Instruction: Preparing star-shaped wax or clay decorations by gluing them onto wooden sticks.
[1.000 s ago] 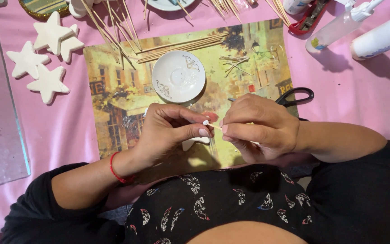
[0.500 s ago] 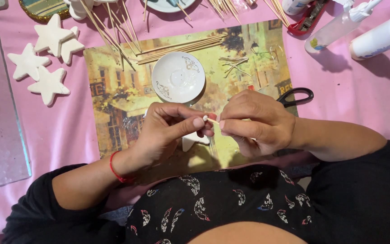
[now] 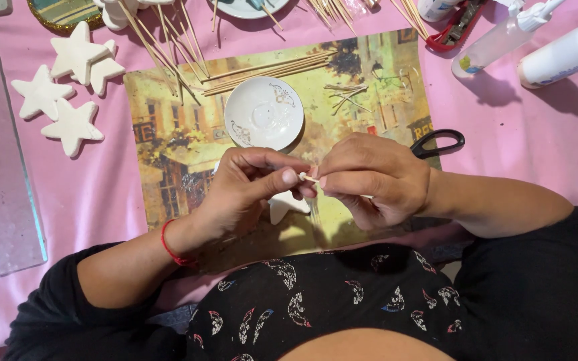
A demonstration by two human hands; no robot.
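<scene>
Pink cloth point(image 3: 523, 147) covers the table under a painted street-scene placemat point(image 3: 168, 154). Over it, the left hand point(image 3: 249, 190) and right hand point(image 3: 376, 180) pinch a thin pale wooden stick point(image 3: 309, 178) between fingertips, above a white star-shaped clay piece point(image 3: 283, 206), near a small white saucer point(image 3: 263, 112).

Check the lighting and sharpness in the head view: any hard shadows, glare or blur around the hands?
Head view: sharp overall, no motion blur on the left hand or right hand; bottles cast hard dark shadows on the pink cloth; mild sheen on the white saucer; the thin stick looks tiny.
</scene>
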